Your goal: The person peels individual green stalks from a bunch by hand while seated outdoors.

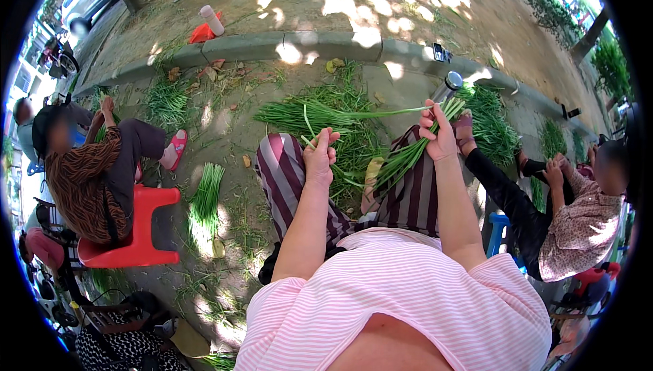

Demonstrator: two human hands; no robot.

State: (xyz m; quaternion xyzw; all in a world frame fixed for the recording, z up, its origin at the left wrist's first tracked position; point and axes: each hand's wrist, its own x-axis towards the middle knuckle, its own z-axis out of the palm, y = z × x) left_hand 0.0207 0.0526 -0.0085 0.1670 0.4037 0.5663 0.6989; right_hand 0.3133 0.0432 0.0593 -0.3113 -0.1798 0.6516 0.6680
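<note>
Stalks (403, 163) form a bunch at 1 o'clock from the lap (408, 214), 12 being straight ahead; they slant across the front of the right leg (423, 191). I also see a single pale stem (309, 123) standing up from the left hand (320, 157) at 11 o'clock.

Hazards, in my judgement:
1. Bunch fans out or drops. Cause: the right hand (441, 134) relaxing while the lower ends hang unsupported.
2. Stalks crush or bend. Cause: excess squeeze at one narrow band.
3. Stem snaps. Cause: a sharp sideways pull by the left hand.
4. Stalks tangle. Cause: the long stalk (391, 112), which reaches from near the right fingertips toward 11 o'clock over the heap (289, 114), catching on loose growth.
5. Knock or spill. Cause: a wide swing toward 1 o'clock, where the shoe (464, 131) of a neighbour sits just beside the right hand and the flask (449, 84) stands a little beyond.

Grip, left: I read it as nearly closed, fingers curled and thumb pressed in, pinching the stem at its lower end. Whether further stalks sit inside the fist, I cannot tell.

Grip, right: fingers bent around the bunch, open only by its thickness, upper ends projecting past the hand. I cannot confirm whether the long stalk is pinched or merely passes behind the fingertips.
</note>
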